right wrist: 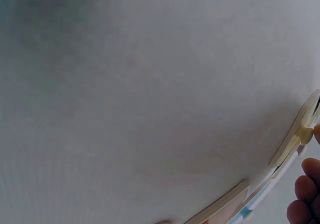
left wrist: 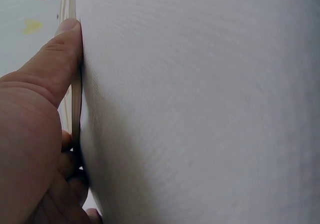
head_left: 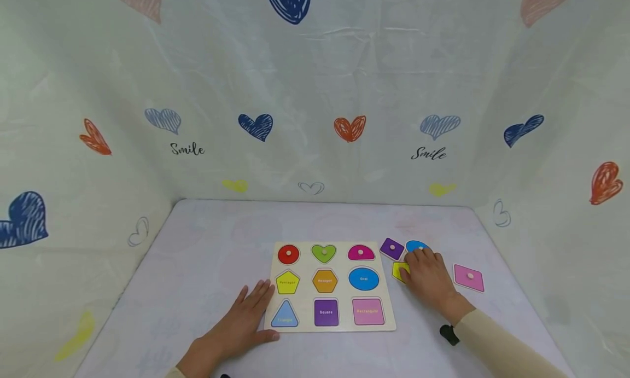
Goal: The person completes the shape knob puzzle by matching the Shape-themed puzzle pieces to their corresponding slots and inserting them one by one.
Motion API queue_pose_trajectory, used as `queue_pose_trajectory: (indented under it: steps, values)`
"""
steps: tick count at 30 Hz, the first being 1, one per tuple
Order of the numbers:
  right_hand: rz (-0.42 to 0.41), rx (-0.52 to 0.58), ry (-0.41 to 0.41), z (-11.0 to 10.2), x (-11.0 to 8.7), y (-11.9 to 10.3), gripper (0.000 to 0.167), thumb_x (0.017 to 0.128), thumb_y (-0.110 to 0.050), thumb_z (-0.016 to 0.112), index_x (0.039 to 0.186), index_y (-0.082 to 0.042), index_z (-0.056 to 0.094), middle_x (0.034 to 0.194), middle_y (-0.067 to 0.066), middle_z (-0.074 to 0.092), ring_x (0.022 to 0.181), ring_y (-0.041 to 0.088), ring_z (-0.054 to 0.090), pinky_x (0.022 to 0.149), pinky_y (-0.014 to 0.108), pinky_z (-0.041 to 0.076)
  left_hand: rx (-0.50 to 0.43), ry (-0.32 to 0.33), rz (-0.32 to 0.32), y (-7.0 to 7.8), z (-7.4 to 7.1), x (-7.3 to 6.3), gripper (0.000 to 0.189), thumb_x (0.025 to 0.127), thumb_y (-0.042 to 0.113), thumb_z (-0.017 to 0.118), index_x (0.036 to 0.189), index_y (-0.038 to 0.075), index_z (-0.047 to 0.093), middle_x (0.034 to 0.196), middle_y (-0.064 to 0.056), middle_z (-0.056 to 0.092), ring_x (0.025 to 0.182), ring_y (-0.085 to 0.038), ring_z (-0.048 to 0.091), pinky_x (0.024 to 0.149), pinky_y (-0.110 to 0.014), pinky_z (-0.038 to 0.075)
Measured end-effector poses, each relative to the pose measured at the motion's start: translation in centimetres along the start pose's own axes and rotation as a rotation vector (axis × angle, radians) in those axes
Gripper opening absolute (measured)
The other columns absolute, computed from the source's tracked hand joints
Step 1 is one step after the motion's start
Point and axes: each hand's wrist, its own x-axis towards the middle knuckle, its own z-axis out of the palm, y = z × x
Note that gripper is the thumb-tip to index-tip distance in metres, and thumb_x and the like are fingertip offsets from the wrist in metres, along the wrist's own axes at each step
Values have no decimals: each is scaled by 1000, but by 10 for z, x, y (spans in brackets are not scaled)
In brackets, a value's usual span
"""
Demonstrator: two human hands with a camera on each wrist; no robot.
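Note:
A pale wooden shape puzzle board [head_left: 305, 326] lies on the table. Knobbed pieces fill its top row: a red circle [head_left: 285, 258], a green heart [head_left: 317, 255] and a magenta half circle [head_left: 366, 255]. My left hand [head_left: 241, 320] lies spread along the board's left edge, its thumb [left wrist: 62, 54] at the near corner. Over the loose pieces right of the board is my right hand [head_left: 429, 278], its thumb by the knob of a yellow piece [right wrist: 304, 134]. Its other fingers are bent above a blue piece [head_left: 414, 245], holding nothing visible. The hand partly covers both pieces.
Beside the board's upper right corner lies a purple knobbed piece [head_left: 392, 249]. Farther right is a pink rectangle piece [head_left: 462, 275]. The board's lower rows show coloured, labelled shapes, such as the oval [head_left: 359, 285]. A heart-printed curtain [head_left: 305, 82] surrounds the table's back and sides.

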Motion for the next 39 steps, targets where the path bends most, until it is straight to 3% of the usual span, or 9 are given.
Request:
queue_pose_trajectory:
  steps: [20, 33, 39]
  values:
    - [-25, -4, -19, 8, -4, -2, 28, 91, -25, 83, 101, -3, 69, 94, 9, 67, 106, 35, 64, 92, 55, 55, 2, 19, 16, -1, 1, -1, 112, 82, 61, 82, 168, 14, 28, 176, -4, 25, 165, -30, 16, 133, -56, 5]
    - [-18, 10, -15, 7, -5, -2, 26, 91, -23, 82, 100, -4, 68, 91, 8, 65, 96, 30, 59, 84, 49, 54, -16, 14, 9, -1, 0, -2, 112, 82, 60, 83, 168, 15, 28, 176, -4, 25, 165, -29, 15, 133, -56, 4]
    - [-23, 14, 10, 4, -4, -3, 28, 92, -24, 80, 101, -3, 64, 93, 11, 65, 98, 33, 59, 84, 50, 54, -12, 9, 4, -1, 0, -2, 112, 82, 60, 83, 168, 15, 28, 176, -4, 25, 165, -29, 15, 133, -56, 5]
